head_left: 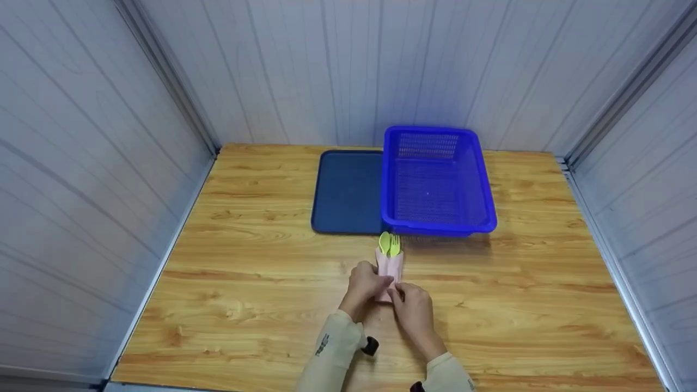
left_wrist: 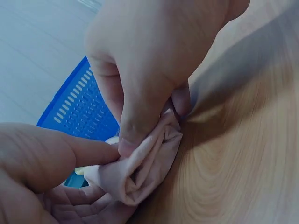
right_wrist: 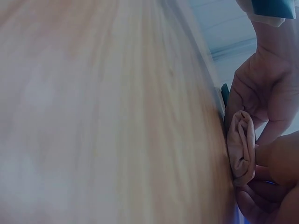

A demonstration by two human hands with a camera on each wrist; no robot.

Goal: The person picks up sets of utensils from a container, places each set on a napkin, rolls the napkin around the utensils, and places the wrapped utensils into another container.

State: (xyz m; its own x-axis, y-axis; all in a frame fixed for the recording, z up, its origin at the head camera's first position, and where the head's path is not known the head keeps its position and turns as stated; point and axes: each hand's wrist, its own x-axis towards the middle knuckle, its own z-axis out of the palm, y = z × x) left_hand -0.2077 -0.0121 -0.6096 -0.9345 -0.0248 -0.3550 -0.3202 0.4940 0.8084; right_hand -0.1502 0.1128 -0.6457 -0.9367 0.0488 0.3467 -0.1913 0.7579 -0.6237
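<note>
A pink cloth napkin [head_left: 390, 268] is folded into a narrow bundle on the wooden table. Out of its far end stick the heads of a yellow-green spoon [head_left: 384, 242] and a yellow-green fork [head_left: 395, 246]; the napkin hides their handles. My left hand [head_left: 366, 283] grips the bundle from the left, thumb on top and fingers curled beneath, as the left wrist view shows. From the right, my right hand [head_left: 415, 309] pinches the cloth near the bundle's close end. Rolled layers show at that end of the napkin [right_wrist: 241, 149] in the right wrist view.
Beyond the bundle stands a blue plastic basket [head_left: 439, 226] with perforated walls. Left of it lies a dark blue tray [head_left: 347, 191], its right part hidden by the basket. Pale panels enclose the table [head_left: 245, 305] at the back and both sides.
</note>
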